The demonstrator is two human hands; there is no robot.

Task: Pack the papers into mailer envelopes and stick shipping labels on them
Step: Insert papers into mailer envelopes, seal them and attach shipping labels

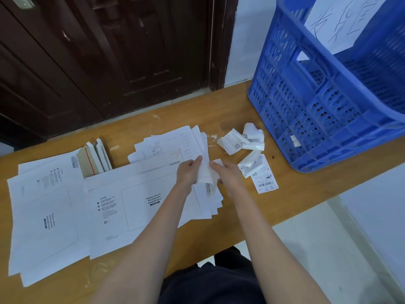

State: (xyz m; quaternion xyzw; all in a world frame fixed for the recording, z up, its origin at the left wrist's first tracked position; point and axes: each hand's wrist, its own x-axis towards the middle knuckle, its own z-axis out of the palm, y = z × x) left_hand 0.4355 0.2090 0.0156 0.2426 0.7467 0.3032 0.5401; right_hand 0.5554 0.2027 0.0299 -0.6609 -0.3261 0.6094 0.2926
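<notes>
At the centre of the frame both hands work a shipping label [206, 175], a small white slip that looks to be coming away from its backing. The left hand [188, 172] pinches its upper left edge between thumb and fingers, and the right hand [228, 174] grips the right side, fingers curled round the paper. They hold it just above the right end of a mailer envelope [131, 205] that lies flat and bears a printed box for the waybill.

Above the hands lies a fanned stack of handwritten papers [168, 143]. More envelopes [43, 211] overlap at the left of the frame, and a few stand on edge at centre left. Right of the hands lie another printed label [265, 178] and some curled backing scraps [241, 139]. A blue crate [317, 102] fills the upper right of the wooden table [252, 216].

The risk here is in the peel. Thin label stock could tear if pulled unevenly, or fold and stick to itself once the adhesive is bare. Brought down crooked, it could wrinkle or miss the printed box. The loose scraps close by could catch on the sticky face. Whether this envelope already holds its papers cannot be told.
</notes>
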